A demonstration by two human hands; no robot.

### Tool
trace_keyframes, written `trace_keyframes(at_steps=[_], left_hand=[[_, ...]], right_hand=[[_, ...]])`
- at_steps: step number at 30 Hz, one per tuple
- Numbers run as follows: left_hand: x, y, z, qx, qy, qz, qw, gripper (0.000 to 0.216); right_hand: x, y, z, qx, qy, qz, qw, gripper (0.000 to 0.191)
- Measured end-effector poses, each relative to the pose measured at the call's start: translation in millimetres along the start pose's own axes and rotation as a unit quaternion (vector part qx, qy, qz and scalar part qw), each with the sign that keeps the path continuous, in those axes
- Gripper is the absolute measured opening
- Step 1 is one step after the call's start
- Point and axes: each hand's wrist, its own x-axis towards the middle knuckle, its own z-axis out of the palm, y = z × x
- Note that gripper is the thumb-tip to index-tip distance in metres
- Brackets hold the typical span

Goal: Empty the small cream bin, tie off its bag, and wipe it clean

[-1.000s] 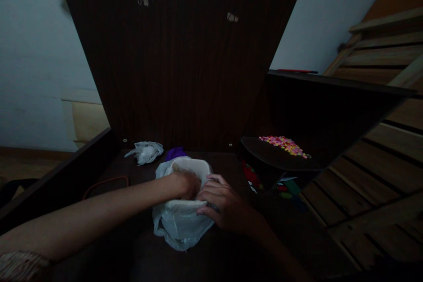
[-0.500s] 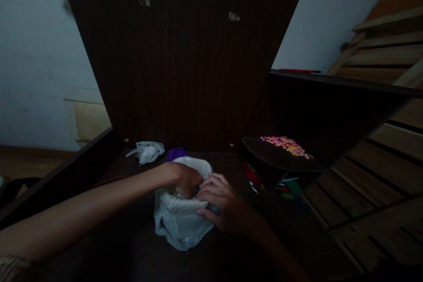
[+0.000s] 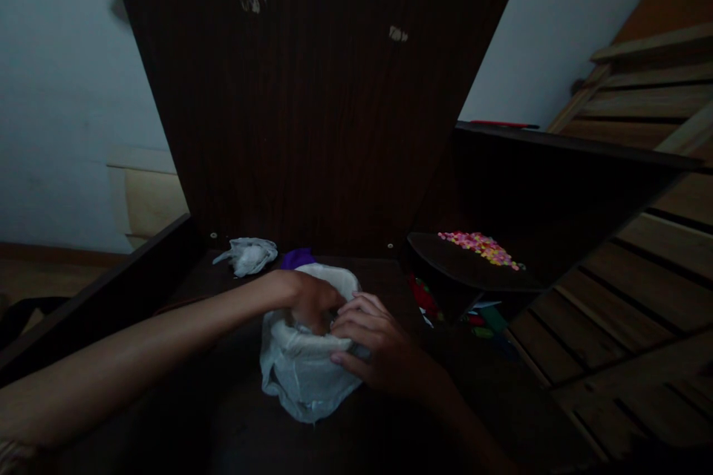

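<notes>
Now, white-lined tub at approx. 6 o'clock: R hand pinching its rim, L hand inside, grip hidden, can't tell; might tip if L shoves too hard.

So the lined container sits on the desk right in front of the person, left hand down inside it and right hand over its right rim, with a plastic bag behind it to the left and some half-hidden item just behind it, both before the upright panel. Over to the right there's a low shelf with a pile of small pieces on it, clutter below, an upper shelf above with a thin stick on top, and a slatted frame at far right.
</notes>
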Motion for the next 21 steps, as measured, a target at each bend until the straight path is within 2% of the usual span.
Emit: trace_keyframes(at_steps=[1,3,5,8,13,15,17,19,21], left_hand=[[-4.6,1.0,-8.8,0.001,-0.026,0.016,1.000,0.043],[-10.9,3.0,-20.5,0.015,-0.039,0.014,0.999,0.048],[-12.3,4.4,-22.6,0.033,-0.059,-0.010,0.998,0.052],[-6.3,5.1,-12.1,0.043,-0.102,-0.039,0.993,0.059],[6.5,6.4,2.7,0.049,-0.104,-0.062,0.991,0.044],[4.6,9.1,-0.9,0.053,-0.093,-0.065,0.992,0.041],[-4.4,12.9,-9.9,0.051,-0.067,-0.060,0.995,0.045],[-20.7,16.1,-20.3,0.040,-0.027,-0.047,0.998,0.051],[-41.8,16.8,-25.9,0.025,0.042,-0.034,0.998,0.040]], right_hand=[[0.1,-0.4,-1.9,0.001,0.000,0.002,1.000,0.021],[0.3,-1.2,-6.0,0.001,-0.001,0.001,1.000,0.021],[0.2,-1.3,-8.8,0.000,0.000,0.000,1.000,0.017],[-0.7,-0.7,-8.6,-0.007,-0.001,-0.001,1.000,0.014],[-3.9,-2.4,-6.6,-0.016,-0.019,0.012,1.000,0.018],[-6.1,-4.6,-9.3,-0.008,-0.015,0.025,1.000,0.032],[-9.6,-6.2,-13.9,0.008,0.000,0.054,0.999,0.055],[-14.5,-5.8,-18.4,0.024,0.018,0.096,0.995,0.073],[-20.7,-2.7,-20.2,0.043,0.026,0.152,0.987,0.088]])
